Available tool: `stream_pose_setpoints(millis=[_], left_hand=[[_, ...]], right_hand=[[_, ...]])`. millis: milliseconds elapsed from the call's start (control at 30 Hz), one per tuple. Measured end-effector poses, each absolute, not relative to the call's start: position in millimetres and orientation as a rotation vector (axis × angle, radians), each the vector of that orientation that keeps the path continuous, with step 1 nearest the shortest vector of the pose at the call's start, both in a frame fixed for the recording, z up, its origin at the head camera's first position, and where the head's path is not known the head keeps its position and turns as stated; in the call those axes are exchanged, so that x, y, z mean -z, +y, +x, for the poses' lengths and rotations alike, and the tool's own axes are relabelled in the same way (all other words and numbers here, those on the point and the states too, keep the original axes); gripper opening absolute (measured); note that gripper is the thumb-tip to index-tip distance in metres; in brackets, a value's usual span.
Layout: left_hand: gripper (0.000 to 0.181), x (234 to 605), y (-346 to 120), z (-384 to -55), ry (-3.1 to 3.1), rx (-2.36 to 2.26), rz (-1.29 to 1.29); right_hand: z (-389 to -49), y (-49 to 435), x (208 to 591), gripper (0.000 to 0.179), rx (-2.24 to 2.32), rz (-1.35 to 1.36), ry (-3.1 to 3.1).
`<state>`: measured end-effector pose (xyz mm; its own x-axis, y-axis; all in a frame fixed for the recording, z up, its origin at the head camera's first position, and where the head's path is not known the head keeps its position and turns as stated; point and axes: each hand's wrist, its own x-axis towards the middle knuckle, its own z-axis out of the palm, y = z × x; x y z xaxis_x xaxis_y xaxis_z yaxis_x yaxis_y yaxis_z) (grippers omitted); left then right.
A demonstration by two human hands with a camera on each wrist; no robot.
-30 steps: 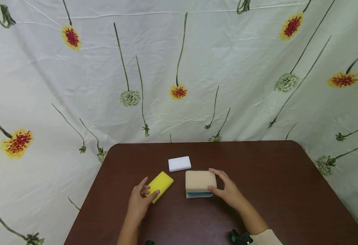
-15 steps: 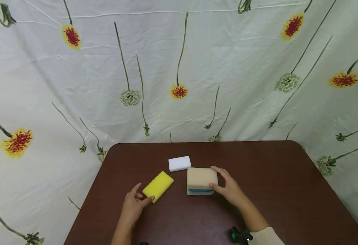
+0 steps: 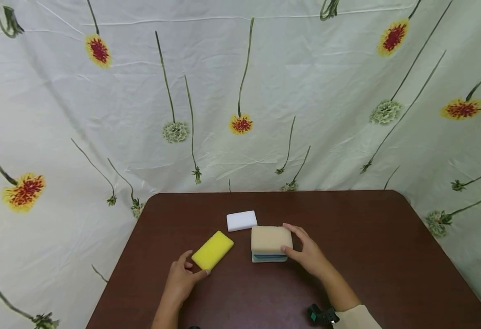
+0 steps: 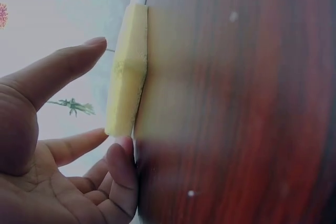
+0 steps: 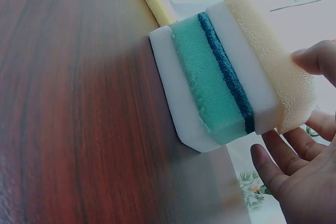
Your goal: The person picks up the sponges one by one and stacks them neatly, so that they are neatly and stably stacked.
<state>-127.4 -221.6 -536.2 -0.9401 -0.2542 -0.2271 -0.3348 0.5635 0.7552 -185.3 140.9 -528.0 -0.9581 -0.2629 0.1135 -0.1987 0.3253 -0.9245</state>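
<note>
On the dark table lies a yellow sponge, flat and angled. My left hand is at its near left end, thumb and fingers spread; the left wrist view has the thumb apart from the sponge and the fingertips right at its end. Right of it stands a stack: a beige sponge on top, then a white block, a green sponge with a dark blue scouring layer, and a white block at the bottom. My right hand pinches the beige sponge's right side, thumb in front, fingers behind.
Behind the stack and the yellow sponge lies a separate white block, close to the stack's back left corner. A white cloth with printed flowers hangs past the far edge of the brown table.
My left hand has drawn back left from over the yellow sponge, which has stayed put. The stack has shifted slightly back and to the right, with my right hand still at its side.
</note>
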Motion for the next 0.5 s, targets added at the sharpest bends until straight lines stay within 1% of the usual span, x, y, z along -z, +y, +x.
stream_pose_setpoints(millis=[233,500], left_hand=[[0.086,539.2,-219.5,-128.1,2.711,-1.298,-0.49],[0.083,543.0,-216.7,-130.5,2.782,-1.202,-0.446]], right_hand=[[-184.0,141.1,528.7,0.062,1.748,-0.446,2.496],[-185.5,141.5,530.3,0.063,1.709,-0.437,2.527]])
